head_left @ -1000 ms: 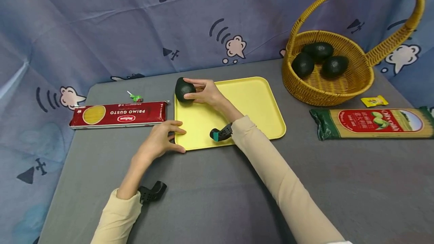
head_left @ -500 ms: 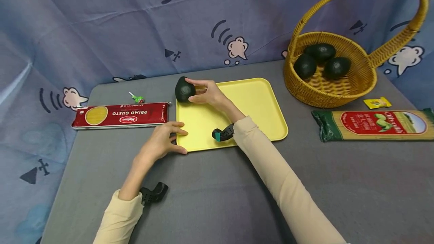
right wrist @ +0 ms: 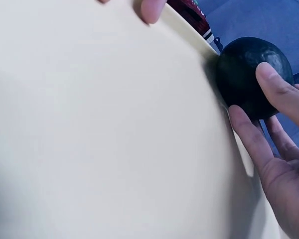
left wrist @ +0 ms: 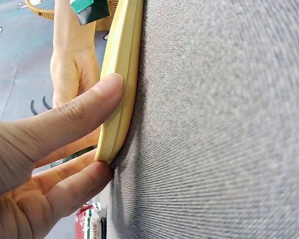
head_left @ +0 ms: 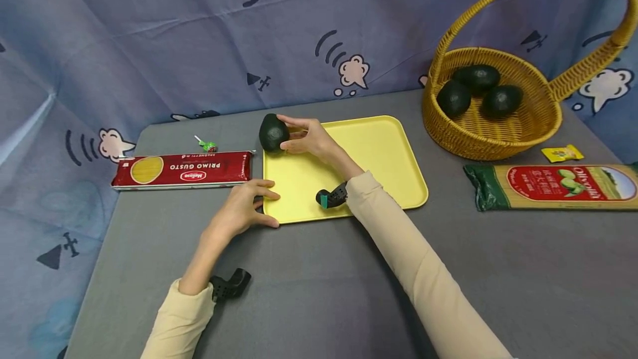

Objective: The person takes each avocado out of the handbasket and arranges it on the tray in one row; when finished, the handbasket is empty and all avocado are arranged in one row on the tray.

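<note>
My right hand (head_left: pixel 311 140) holds a dark green avocado (head_left: pixel 272 133) at the back left corner of a yellow tray (head_left: pixel 369 154). In the right wrist view the thumb lies across the avocado (right wrist: pixel 246 74) and the fingers reach around its near side, close to the tray's rim (right wrist: pixel 189 35). At the front left corner, my left hand (head_left: pixel 240 209) holds the tray between thumb and fingers. Seen from the left wrist, the thumb (left wrist: pixel 97 99) presses the tray's side (left wrist: pixel 120 89) and the fingertips meet its corner.
A wicker basket (head_left: pixel 433 126) with several avocados (head_left: pixel 500 101) stands at the back right. Before it lie a yellow packet (head_left: pixel 562 153) and a spaghetti bag (head_left: pixel 568 187). A red spaghetti pack (head_left: pixel 184 170) and a green lollipop (head_left: pixel 206 145) lie left of the tray.
The head view has shifted a little, so the scene sits farther right. Against the tray, the avocado and right hand have edged slightly left. The left hand keeps its place at the corner.
</note>
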`<state>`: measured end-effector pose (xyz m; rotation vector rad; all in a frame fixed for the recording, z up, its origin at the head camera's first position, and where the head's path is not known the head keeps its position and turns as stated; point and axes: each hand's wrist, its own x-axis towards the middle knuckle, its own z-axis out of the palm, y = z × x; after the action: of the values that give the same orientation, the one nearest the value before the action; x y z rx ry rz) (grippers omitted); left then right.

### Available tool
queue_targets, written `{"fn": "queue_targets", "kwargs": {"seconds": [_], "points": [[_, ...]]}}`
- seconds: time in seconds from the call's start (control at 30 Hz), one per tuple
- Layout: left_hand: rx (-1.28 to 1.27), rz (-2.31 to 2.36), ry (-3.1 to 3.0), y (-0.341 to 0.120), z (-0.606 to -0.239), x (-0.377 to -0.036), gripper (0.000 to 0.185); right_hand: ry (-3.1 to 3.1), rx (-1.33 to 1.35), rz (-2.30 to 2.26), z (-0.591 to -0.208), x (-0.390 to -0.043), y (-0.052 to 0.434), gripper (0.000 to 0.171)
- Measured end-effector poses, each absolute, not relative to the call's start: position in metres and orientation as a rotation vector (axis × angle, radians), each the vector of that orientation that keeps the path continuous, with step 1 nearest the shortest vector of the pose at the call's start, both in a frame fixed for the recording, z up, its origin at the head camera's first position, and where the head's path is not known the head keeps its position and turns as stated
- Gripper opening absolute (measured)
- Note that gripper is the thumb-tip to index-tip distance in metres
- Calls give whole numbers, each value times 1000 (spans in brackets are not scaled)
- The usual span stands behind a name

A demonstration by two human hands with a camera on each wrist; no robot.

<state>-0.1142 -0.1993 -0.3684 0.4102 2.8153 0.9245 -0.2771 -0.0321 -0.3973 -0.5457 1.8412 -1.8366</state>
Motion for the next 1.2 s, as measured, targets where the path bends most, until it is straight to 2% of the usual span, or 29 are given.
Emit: {"fn": "queue_targets", "kwargs": {"seconds": [0.6,1.2], "points": [[412,926,2814,-200,-368,-115,47,1819,-487,-1857,-388,-279,-9,62],[429,911,2829,-200,-368,-112,48,1890,-374,-1909,-376,-262,62,53]]}}
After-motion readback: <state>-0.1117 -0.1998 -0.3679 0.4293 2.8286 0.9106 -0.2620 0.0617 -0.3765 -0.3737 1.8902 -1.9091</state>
